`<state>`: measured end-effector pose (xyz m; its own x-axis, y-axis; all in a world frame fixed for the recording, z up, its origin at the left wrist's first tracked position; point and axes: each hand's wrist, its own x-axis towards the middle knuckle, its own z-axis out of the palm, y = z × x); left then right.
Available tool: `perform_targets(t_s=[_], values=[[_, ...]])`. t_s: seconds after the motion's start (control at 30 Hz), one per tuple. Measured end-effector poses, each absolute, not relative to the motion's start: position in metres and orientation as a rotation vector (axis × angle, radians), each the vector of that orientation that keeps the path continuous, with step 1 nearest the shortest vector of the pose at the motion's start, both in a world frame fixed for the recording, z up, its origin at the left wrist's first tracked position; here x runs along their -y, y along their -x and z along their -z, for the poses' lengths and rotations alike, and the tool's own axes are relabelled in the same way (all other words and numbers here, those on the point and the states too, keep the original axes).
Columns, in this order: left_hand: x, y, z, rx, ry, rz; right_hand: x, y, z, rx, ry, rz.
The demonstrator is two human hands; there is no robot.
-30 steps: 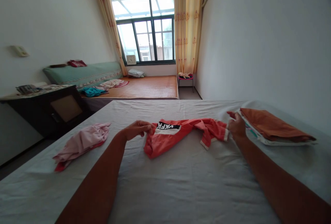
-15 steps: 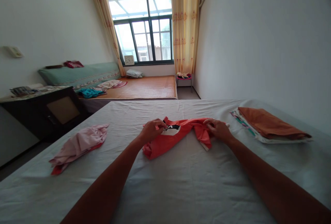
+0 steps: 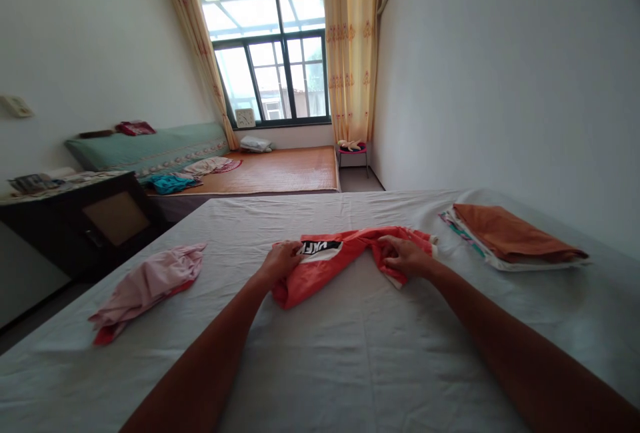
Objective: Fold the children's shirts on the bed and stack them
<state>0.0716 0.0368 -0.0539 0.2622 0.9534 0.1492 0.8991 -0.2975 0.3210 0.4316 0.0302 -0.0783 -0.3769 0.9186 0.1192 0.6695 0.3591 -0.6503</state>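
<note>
A coral-red garment (image 3: 320, 277) with a white patch and black-and-white lettering lies crumpled on the pale bed sheet (image 3: 350, 366). Its exact kind I cannot make out. My left hand (image 3: 283, 261) is closed on its left part, beside the lettering. On the right side, my right hand (image 3: 406, 257) pinches a fold near a short flap with a white edge. Farther left rests a rumpled pink garment (image 3: 150, 283) with some red at its lower edge. To the right sits a stack of folded cloths (image 3: 515, 236), rust-brown on top.
Beyond the bed stands a second bed with a brown mat (image 3: 280, 169), some clothes and a green-covered backrest. A dark cabinet (image 3: 117, 216) is at the left. By the curtain (image 3: 350, 53) stands a small pink stool (image 3: 353, 148). A white wall (image 3: 500, 73) runs along the right.
My left hand has shifted left and down along the garment, so the lettering now shows more fully. My right hand has moved slightly left, still gripping the fold. The view has turned a little.
</note>
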Motion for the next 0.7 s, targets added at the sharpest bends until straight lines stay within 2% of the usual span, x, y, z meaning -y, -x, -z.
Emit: perform_targets(t_s=[0.1,0.2,0.33,0.4,0.47,0.53,0.57,0.6,0.7], values=[[-0.036,-0.073,0.052,-1.743,-2.299,-0.508,-0.027,-0.431,0.075,2.154,1.459,-0.584],[-0.032,-0.079,0.044,-1.718,-2.245,-0.709,-0.023,-0.428,0.070,2.178,1.542,-0.395],[-0.013,-0.090,0.020,-1.235,-2.077,-0.922,-0.023,-0.427,0.068,2.127,1.469,-0.339],[0.005,-0.098,0.002,-0.854,-2.037,-0.731,-0.026,-0.431,0.068,1.993,1.441,-0.337],[0.022,-0.106,-0.015,-0.508,-2.034,-0.352,-0.029,-0.435,0.068,1.827,1.428,-0.359],[0.032,-0.113,-0.023,-0.315,-1.999,-0.028,-0.031,-0.440,0.066,1.653,1.415,-0.400],[0.032,-0.115,-0.023,-0.321,-1.981,0.011,-0.031,-0.441,0.064,1.568,1.408,-0.426],[0.029,-0.116,-0.020,-0.396,-1.979,-0.051,-0.030,-0.443,0.062,1.490,1.397,-0.452],[0.012,-0.113,0.001,-0.832,-2.072,-0.581,-0.028,-0.442,0.057,1.344,1.301,-0.534]])
